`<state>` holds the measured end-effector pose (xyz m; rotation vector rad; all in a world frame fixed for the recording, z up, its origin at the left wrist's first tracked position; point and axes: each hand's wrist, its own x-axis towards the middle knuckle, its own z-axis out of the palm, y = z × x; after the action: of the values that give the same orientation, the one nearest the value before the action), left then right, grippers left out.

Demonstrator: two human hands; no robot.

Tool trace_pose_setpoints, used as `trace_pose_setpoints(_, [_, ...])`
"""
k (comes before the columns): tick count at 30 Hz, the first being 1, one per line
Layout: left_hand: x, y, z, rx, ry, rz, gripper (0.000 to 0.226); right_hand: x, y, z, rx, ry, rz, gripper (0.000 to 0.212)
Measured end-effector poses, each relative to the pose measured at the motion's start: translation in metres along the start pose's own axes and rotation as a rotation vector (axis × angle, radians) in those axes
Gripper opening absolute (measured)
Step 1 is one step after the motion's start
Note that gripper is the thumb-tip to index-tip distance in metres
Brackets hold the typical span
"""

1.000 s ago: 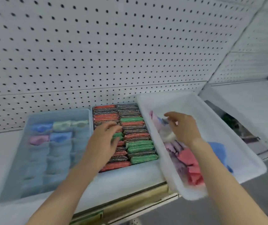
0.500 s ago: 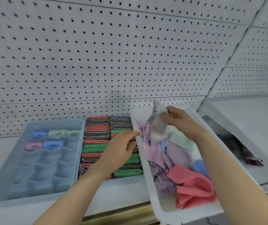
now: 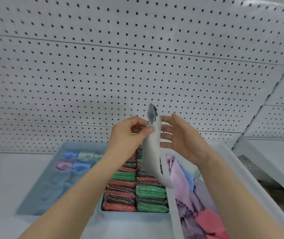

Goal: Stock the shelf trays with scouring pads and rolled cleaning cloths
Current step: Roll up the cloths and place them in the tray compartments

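**Grey cloth held up above the trays, pinched by the left hand**

A white pegboard wall (image 3: 103, 75) fills the upper part of the view, and open air lies in front of it above the trays. Below it runs the pale shelf (image 3: 5, 178), with a bare stretch along its left side.

Three containers sit side by side on the shelf, their long edges close together. On the right is a white bin (image 3: 176, 218), and loose cloths (image 3: 186, 183) in lilac, blue and red are heaped inside it. On the left is a blue divided tray (image 3: 39, 195), most of whose compartments look unfilled. Between them, a tray (image 3: 129, 219) is packed edge to edge with red, green and dark scouring pads (image 3: 148, 192) in two rows.

Both hands are raised above the far ends of the middle tray and the bin, clear of every rim. The left hand (image 3: 129, 135) pinches the upper edge of a grey cloth (image 3: 152, 152) between thumb and curled fingers. The cloth hangs down, and its lower end trails over the bin's left wall. The right hand (image 3: 180, 140) sits just beside the cloth with fingers spread and relaxed, gripping nothing. Whether its fingertips touch the fabric cannot be told.

A few rolled cloths (image 3: 72, 155) in blue, green and pink fill the far compartments of the blue tray.
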<state>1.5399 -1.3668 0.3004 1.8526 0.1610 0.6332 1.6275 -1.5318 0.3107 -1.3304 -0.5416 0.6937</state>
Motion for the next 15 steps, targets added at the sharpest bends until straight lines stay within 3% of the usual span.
trace_pose_setpoints(2, [0.0, 0.0, -0.012, 0.077, 0.018, 0.021, 0.018, 0.003, -0.006, 0.013, -0.213, 0.085, -0.057, 0.051])
trace_pose_setpoints(4, [-0.002, 0.004, -0.023, 0.16, -0.006, 0.065, 0.017, 0.008, -0.014, 0.026, -0.34, 0.127, -0.104, 0.04])
trace_pose_setpoints(9, [0.0, 0.013, -0.046, 0.362, -0.062, 0.174, 0.014, 0.023, -0.026, 0.054, -0.367, 0.183, -0.168, 0.015])
trace_pose_setpoints(15, [0.009, 0.009, -0.088, 0.262, -0.104, 0.077, 0.006, 0.035, -0.03, 0.065, -0.309, 0.155, -0.154, 0.024])
